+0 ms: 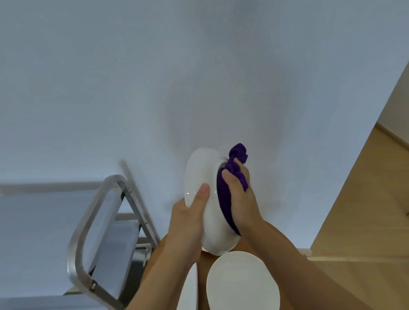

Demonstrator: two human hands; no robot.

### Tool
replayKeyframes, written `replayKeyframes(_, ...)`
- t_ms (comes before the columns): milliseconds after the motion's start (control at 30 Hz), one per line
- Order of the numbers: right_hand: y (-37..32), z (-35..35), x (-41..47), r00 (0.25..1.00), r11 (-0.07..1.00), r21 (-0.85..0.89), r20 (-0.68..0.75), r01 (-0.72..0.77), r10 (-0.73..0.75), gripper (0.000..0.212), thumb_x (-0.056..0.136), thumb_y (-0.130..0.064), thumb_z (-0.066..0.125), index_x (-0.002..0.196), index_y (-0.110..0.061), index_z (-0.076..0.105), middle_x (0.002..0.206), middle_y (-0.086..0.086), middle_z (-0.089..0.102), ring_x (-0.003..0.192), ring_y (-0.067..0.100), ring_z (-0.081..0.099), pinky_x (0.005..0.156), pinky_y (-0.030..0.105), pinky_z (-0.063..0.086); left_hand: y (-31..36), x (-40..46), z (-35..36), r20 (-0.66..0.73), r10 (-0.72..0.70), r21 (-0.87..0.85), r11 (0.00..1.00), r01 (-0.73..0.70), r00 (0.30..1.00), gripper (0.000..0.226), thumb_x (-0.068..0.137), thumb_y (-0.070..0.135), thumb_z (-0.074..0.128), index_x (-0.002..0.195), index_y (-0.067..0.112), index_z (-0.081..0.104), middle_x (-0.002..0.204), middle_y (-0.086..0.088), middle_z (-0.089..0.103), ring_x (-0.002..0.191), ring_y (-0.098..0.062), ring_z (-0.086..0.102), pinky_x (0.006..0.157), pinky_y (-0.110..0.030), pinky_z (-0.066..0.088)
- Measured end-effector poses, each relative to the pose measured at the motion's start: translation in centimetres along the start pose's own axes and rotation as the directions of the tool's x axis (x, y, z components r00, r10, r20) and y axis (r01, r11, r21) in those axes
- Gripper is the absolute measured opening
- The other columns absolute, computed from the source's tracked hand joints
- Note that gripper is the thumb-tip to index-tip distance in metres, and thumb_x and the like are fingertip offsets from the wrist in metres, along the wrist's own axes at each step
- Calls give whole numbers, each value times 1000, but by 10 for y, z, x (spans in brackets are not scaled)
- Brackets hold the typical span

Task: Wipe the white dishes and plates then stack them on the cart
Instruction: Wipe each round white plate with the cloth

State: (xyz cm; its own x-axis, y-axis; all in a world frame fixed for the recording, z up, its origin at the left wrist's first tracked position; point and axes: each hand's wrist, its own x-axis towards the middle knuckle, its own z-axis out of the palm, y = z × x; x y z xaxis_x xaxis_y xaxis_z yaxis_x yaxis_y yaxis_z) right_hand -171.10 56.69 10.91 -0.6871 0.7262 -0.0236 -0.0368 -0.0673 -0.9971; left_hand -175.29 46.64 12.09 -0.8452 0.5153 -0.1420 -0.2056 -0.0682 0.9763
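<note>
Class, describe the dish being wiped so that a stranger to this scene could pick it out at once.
Start at the metal cart on the left and look right to the two hands. The white dish is held on edge between them, the purple cloth pressed into it. Unlike the stacked white plates lying flat below, it is lifted.

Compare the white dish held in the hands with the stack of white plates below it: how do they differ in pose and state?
The held dish is tilted on edge in the air; the plate stack lies flat on the wooden surface. The held dish is gripped by the left hand and rubbed with a purple cloth in the right hand; the plate stack is untouched. The held dish is single; the stack has several. Both are plain glossy white.
</note>
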Motion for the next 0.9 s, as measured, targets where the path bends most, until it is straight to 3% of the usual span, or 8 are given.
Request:
replayKeyframes(133, 8, -3, -11, 988, 996, -51, 140, 74, -66, 50, 73, -46, 48, 123, -50, 43, 124, -10, 55, 111, 15, 55, 97, 39, 49, -6, 1, 0, -31, -49, -72, 996, 46, 998, 28, 85, 43, 59, 100, 20, 66, 86, -5, 75, 81, -26, 71, 66, -37, 57)
replayKeyframes(233, 11, -8, -30, 965, 980, -124, 231, 156, -124, 49, 71, -36, 52, 117, -51, 47, 119, -16, 56, 108, 9, 55, 85, 20, 51, -7, 4, -5, 6, -109, -184, 977, 108, 994, 41, 83, 43, 59, 111, 14, 64, 94, -12, 74, 84, -29, 71, 63, -38, 58)
replayKeyframes(433, 23, -36, -72, 922, 901, -259, 268, 348, -279, 48, 71, -8, 55, 117, -18, 56, 114, -1, 61, 100, 6, 57, 81, 7, 42, -12, 14, -24, 84, -206, -305, 926, 222, 975, 64, 76, 52, 61, 127, 13, 57, 117, -15, 66, 109, -37, 62, 97, -55, 45)
replayKeyframes(567, 37, -67, -64, 923, 798, -474, 282, 373, -264, 48, 82, 8, 58, 125, -12, 52, 121, -15, 48, 106, -18, 42, 83, -7, 27, -11, 14, -34, 93, -137, -147, 978, 150, 986, 64, 62, 56, 68, 113, 17, 62, 103, -5, 73, 94, -25, 70, 78, -42, 54)
replayKeyframes(667, 45, -70, -42, 988, 866, -495, 154, 67, 12, 24, 91, -16, 50, 111, -29, 54, 96, -7, 64, 87, 10, 62, 68, 10, 48, -16, 10, -29, 31, -141, 10, 990, 141, 990, 51, 72, 54, 64, 107, 17, 64, 95, -5, 74, 88, -25, 70, 68, -35, 54)
replayKeyframes(733, 50, -74, -26, 985, 897, -410, -28, -167, 171, 23, 84, -35, 49, 104, -27, 56, 89, 6, 66, 83, 28, 64, 78, 42, 56, -22, 6, -20, -54, -102, 246, 963, 112, 993, 38, 83, 50, 59, 98, 16, 64, 92, -7, 71, 85, -25, 66, 65, -31, 53)
replayKeyframes(800, 48, -79, -15, 961, 929, -246, -86, -277, 263, 46, 71, -54, 52, 108, -28, 59, 94, 7, 68, 88, 30, 64, 84, 53, 52, -32, -2, -14, 16, 23, 620, 784, -28, 1000, 29, 90, 45, 53, 86, 19, 64, 83, -1, 67, 78, -22, 63, 60, -20, 48)
replayKeyframes(900, 43, -80, -2, 923, 923, -29, 16, -383, 383, 72, 52, -73, 66, 103, -23, 65, 91, 6, 72, 85, 26, 69, 73, 40, 56, -51, -18, -3, 396, 105, 875, 258, -410, 912, 38, 96, 50, 37, 115, 25, 58, 97, 4, 66, 84, -14, 60, 72, -16, 45)
